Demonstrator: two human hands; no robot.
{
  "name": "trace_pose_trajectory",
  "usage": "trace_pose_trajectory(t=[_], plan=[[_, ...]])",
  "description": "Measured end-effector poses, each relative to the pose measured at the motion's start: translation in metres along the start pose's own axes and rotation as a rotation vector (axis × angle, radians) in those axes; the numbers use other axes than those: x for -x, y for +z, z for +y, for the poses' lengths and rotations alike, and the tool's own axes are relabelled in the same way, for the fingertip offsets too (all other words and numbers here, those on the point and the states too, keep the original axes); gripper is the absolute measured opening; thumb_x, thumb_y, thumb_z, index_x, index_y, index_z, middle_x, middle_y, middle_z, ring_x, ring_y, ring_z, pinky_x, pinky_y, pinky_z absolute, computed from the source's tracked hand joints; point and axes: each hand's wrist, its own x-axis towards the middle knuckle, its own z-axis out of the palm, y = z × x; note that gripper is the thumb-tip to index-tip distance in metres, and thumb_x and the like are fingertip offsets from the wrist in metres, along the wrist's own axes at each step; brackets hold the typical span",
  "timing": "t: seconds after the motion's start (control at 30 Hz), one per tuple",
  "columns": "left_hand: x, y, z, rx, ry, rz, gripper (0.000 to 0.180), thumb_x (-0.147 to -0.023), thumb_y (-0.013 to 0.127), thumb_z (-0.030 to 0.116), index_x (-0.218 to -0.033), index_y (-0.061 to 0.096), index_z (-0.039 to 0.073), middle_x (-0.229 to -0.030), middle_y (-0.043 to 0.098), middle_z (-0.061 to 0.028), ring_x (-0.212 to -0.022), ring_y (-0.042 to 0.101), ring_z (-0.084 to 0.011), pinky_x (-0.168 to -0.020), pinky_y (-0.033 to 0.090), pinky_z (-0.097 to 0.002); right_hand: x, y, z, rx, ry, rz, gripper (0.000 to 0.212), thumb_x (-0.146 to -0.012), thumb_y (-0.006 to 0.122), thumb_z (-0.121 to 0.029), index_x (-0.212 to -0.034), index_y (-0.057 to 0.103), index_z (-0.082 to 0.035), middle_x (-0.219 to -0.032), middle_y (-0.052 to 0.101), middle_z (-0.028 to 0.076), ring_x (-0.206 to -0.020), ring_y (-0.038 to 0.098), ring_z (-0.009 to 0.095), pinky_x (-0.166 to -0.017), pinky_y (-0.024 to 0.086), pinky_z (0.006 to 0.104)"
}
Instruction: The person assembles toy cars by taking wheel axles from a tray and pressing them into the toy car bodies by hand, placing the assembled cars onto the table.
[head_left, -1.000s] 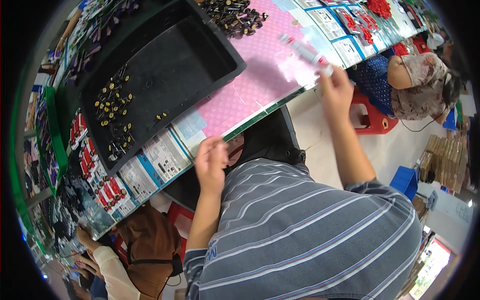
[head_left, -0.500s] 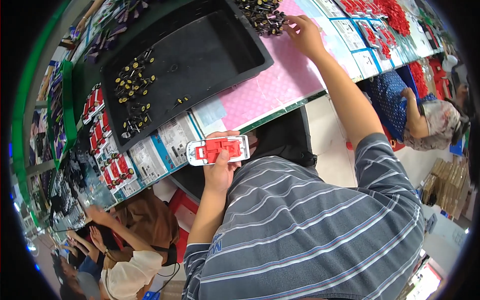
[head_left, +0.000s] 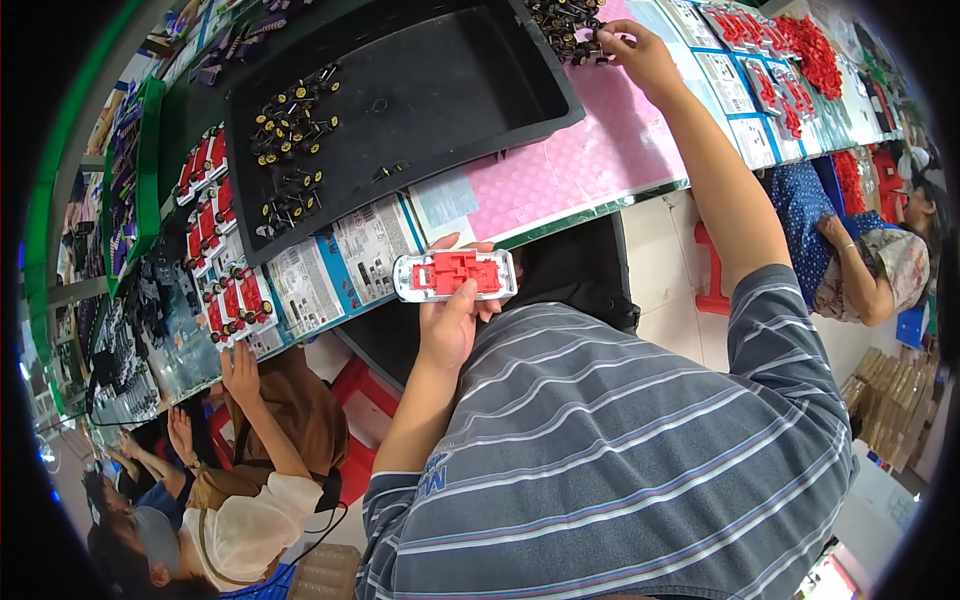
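Observation:
My left hand [head_left: 447, 335] grips a white toy car body [head_left: 404, 278] with a red inner part [head_left: 452, 268] facing up. The thumb presses on the red part while the other fingers curl round the far side. At the far edge of the pink mat, my right hand [head_left: 648, 65] is beside a heap of black toy wheel axles [head_left: 566, 18]. Its thumb and index finger pinch a small wheel axle [head_left: 603, 37] at the edge of that heap.
A big black tray [head_left: 430, 95] holds loose wheel axles with yellow hubs [head_left: 290, 125]. Red-and-white toy cars [head_left: 238, 303] stand left of it; red parts [head_left: 808, 55] lie far right. Another person's hand [head_left: 240, 372] touches the table's left edge. A person in blue [head_left: 800, 205] sits at right.
The view has shifted, so the table sits further right. My left hand still holds the car body, and my right hand stays at the axle heap. The person at left has moved a hand.

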Motion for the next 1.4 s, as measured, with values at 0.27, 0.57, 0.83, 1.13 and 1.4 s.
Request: trace_pose_trajectory(t=[0.27, 0.57, 0.83, 1.13, 1.4], plan=[[-0.006, 0.001, -0.003, 0.052, 0.029, -0.016, 0.055, -0.098, 0.059, 0.019, -0.143, 0.032, 0.003, -0.103, 0.064, -0.0153, -0.079, 0.065, -0.0186, -0.06, 0.053, -0.0257, 0.135, 0.024, -0.052, -0.331, -0.265, -0.022, 0.01, -0.093, 0.066, -0.007, -0.1, 0.059, -0.002, -0.131, 0.057, 0.012, -0.093, 0.062, 0.013, -0.083, 0.051, 0.026], [-0.018, 0.006, -0.004, 0.003, 0.036, 0.007, 0.055, -0.097, 0.061, 0.018, -0.143, 0.034, 0.003, -0.108, 0.064, -0.0127, -0.079, 0.066, -0.0167, -0.063, 0.053, -0.0246, 0.242, 0.098, -0.102, -0.032, -0.321, -0.464, 0.045, -0.072, 0.084, -0.01, -0.111, 0.061, -0.004, -0.12, 0.06, 0.016, -0.114, 0.059, 0.033, -0.096, 0.048, 0.0388], [-0.005, -0.01, -0.001, 0.059, 0.045, 0.024, 0.056, -0.097, 0.062, 0.02, -0.143, 0.034, 0.003, -0.107, 0.063, -0.0114, -0.078, 0.065, -0.0155, -0.065, 0.054, -0.025, 0.233, 0.116, -0.107, 0.11, -0.471, -0.507, 0.047, -0.072, 0.084, -0.015, -0.112, 0.061, -0.004, -0.119, 0.06, 0.016, -0.115, 0.058, 0.034, -0.097, 0.048, 0.0411], [0.012, -0.033, 0.008, 0.102, 0.069, 0.034, 0.06, -0.096, 0.062, 0.026, -0.143, 0.033, 0.001, -0.111, 0.063, -0.0176, -0.081, 0.066, -0.0219, -0.064, 0.051, -0.0296, 0.175, 0.137, -0.163, 0.078, -0.575, -0.566, 0.032, -0.077, 0.082, -0.014, -0.1, 0.065, 0.0, -0.095, 0.063, 0.01, -0.08, 0.062, 0.02, -0.074, 0.052, 0.0297], [0.015, -0.048, -0.001, 0.143, 0.077, 0.063, 0.056, -0.098, 0.059, 0.02, -0.144, 0.033, 0.003, -0.11, 0.063, -0.0175, -0.081, 0.066, -0.0232, -0.063, 0.05, -0.0303, 0.032, 0.258, -0.158, 0.452, -0.855, -0.457, 0.047, -0.084, 0.076, -0.026, -0.125, 0.061, -0.008, -0.123, 0.06, 0.016, -0.11, 0.062, 0.031, -0.093, 0.052, 0.0398]])
